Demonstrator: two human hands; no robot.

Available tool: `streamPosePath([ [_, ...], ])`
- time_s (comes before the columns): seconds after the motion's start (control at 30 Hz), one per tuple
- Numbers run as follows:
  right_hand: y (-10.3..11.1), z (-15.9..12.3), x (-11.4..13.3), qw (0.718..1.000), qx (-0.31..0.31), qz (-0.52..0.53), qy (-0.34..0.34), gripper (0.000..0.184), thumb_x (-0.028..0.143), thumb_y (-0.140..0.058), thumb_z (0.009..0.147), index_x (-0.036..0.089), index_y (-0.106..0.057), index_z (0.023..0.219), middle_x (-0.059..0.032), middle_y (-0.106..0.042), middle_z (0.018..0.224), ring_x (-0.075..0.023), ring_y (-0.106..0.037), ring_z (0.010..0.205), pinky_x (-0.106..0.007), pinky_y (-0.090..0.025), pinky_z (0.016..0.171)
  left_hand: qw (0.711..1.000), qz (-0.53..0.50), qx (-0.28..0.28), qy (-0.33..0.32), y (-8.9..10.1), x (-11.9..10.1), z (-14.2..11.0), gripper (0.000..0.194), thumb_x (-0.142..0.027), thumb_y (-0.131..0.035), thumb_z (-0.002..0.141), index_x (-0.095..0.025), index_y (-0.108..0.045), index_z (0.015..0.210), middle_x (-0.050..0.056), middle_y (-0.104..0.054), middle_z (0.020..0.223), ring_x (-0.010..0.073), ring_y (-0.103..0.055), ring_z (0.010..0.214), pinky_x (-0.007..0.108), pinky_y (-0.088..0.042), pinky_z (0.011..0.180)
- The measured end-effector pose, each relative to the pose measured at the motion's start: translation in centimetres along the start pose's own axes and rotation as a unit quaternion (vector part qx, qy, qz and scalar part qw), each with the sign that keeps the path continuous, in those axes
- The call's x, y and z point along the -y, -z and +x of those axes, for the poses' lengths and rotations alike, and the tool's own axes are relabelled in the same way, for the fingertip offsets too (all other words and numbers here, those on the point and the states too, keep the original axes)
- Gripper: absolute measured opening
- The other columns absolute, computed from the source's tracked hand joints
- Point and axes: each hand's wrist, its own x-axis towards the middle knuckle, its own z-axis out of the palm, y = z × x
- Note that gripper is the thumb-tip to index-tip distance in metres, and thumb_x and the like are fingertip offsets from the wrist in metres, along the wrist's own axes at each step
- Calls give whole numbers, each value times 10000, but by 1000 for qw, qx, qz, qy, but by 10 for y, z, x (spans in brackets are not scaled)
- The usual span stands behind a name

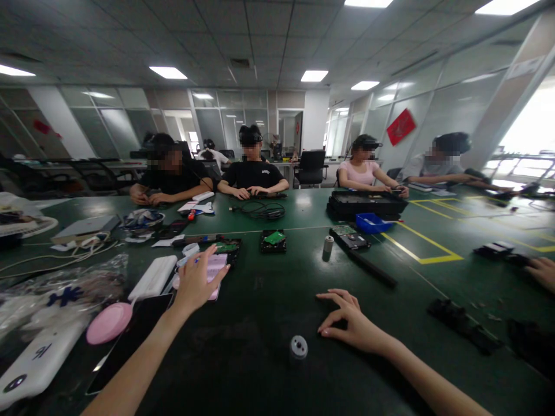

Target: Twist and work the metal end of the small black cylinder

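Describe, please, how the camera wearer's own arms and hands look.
The left hand and right hand are both ungloved, with no rings that I can make out. The left forearm and right forearm are bare as far as the picture shows: no sleeve, watch, bracelet, cable or marking is visible on either.

A dark green table fills the lower view, yellow tape marking its right side. A short metal cylinder stands near the front edge; a taller metal cylinder stands farther back, left of a long black bar. A hard drive lies mid-table. Clear plastic wrapping and a white block lie left; a black cable coils beyond.
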Motion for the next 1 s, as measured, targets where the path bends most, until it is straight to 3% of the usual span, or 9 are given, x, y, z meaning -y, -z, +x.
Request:
streamPosePath([
  [0.13, 0, 0, 2, 1000, -8, 8, -2, 126, 467, -708, 778, 390, -772, 856, 6, -487, 1392, -366, -270, 1338, -608, -193, 1054, 998, 52, 36, 22, -23, 42, 21, 682, -508, -443, 873, -135, -304, 1427, 184, -495, 1403, 410, -373, 1289, 636, -256, 989],
  [0.27, -1, -2, 4, 1000, -14, 7, -5, 132, 472, -698, 786, 389, -771, 857, 4, -495, 1380, -368, -275, 1334, -611, -196, 1053, 996, 77, 45, 20, -40, 53, 30, 664, -520, -380, 900, -146, -290, 1441, 169, -547, 1366, 394, -402, 1283, 598, -285, 978],
  [0.43, -1, -3, 6, 1000, -15, -2, -7, 148, 484, -685, 796, 385, -769, 867, -3, -500, 1370, -355, -278, 1334, -591, -213, 1055, 995, 103, 13, 2, -32, 49, 28, 530, -465, -373, 917, -159, -451, 1344, 136, -712, 1099, 348, -561, 1122, 518, -303, 971],
  [0.53, 0, -3, 6, 1000, -10, -5, -9, 160, 500, -676, 799, 387, -768, 865, 0, -496, 1374, -353, -278, 1334, -589, -215, 1054, 992, 123, -31, 9, -21, 49, 16, 435, -361, -338, 938, -141, -519, 1267, 123, -730, 938, 325, -614, 994, 501, -285, 975],
  [0.67, -1, -1, 5, 1000, -5, -6, -10, 168, 511, -667, 802, 387, -767, 857, 5, -497, 1375, -355, -286, 1331, -591, -213, 1054, 990, 129, -52, -4, -12, 56, 3, 394, -255, -340, 908, -138, -516, 1241, 140, -689, 1090, 318, -562, 1094, 451, -322, 951],
  [0.8, -1, -1, 5, 1000, -2, -5, -19, 179, 523, -656, 807, 392, -765, 862, 6, -488, 1385, -371, -258, 1340, -618, -174, 1055, 993, 111, -14, -48, -15, 64, 1, 410, -233, -363, 877, -154, -487, 1260, 105, -631, 1249, 293, -485, 1211, 418, -349, 969],
  [1.0, 0, -2, 7, 1000, 5, -1, -29, 201, 537, -647, 810, 387, -763, 875, 7, -477, 1394, -354, -249, 1347, -585, -173, 1073, 993, 77, 29, -88, -25, 65, 1, 467, -270, -359, 883, -166, -417, 1335, 95, -593, 1308, 305, -464, 1235, 470, -354, 984],
])
